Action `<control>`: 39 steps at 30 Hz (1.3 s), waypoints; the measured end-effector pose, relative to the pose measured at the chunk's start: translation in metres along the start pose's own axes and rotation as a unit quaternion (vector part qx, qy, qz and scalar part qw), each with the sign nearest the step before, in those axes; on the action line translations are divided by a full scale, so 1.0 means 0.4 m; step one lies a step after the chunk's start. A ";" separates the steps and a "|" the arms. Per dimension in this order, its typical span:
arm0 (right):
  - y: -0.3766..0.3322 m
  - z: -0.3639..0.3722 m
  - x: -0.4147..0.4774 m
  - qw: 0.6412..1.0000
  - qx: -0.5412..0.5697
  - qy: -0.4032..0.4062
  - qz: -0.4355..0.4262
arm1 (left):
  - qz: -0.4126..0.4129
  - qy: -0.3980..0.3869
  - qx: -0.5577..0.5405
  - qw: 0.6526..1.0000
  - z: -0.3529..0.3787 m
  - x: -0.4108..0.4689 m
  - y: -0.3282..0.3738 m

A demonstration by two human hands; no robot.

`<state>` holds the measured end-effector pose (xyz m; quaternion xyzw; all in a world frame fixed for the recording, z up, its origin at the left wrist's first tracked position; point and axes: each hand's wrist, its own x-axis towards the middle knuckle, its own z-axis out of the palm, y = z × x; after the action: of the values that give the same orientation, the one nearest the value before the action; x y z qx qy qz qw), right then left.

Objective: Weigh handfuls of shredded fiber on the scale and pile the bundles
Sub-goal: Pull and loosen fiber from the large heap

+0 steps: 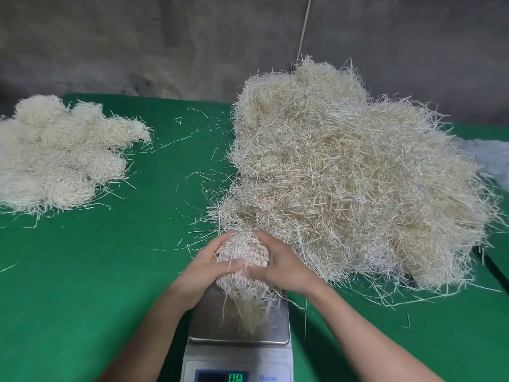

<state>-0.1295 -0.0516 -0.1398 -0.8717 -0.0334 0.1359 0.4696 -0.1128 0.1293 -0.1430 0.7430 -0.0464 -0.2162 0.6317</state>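
A handful of pale shredded fiber point(243, 250) is gripped between both my hands over the steel pan of the scale point(209, 323). My left hand point(205, 268) curls round its left side, thumb across the front. My right hand point(281, 268) wraps its right side. Loose strands hang from the bundle down onto the pan. The scale's display point(235, 377) glows green at the bottom edge. A large loose heap of fiber point(352, 175) fills the right of the green table. A pile of rounded bundles point(60, 153) lies at the far left.
The green table cloth point(110, 271) carries scattered single strands between the two piles. A grey wall point(165, 42) stands behind the table, with a thin cord point(304, 28) hanging down it. Something white point(490, 158) lies at the right edge behind the heap.
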 end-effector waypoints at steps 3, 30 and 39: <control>0.009 -0.004 -0.010 1.000 0.005 -0.014 0.013 | 0.012 0.083 0.082 0.993 -0.001 0.004 -0.016; 0.024 -0.010 -0.058 0.999 -0.007 0.027 -0.019 | 0.014 0.274 0.009 0.962 -0.072 -0.075 -0.094; 0.000 -0.035 -0.053 0.988 0.057 0.122 -0.077 | 0.045 0.263 0.041 0.963 -0.067 -0.068 -0.074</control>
<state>-0.1462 -0.0669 -0.1283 -0.8486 -0.0348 -0.0064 0.5279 -0.1332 0.1691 -0.1612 0.7958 0.0788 0.0174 0.6002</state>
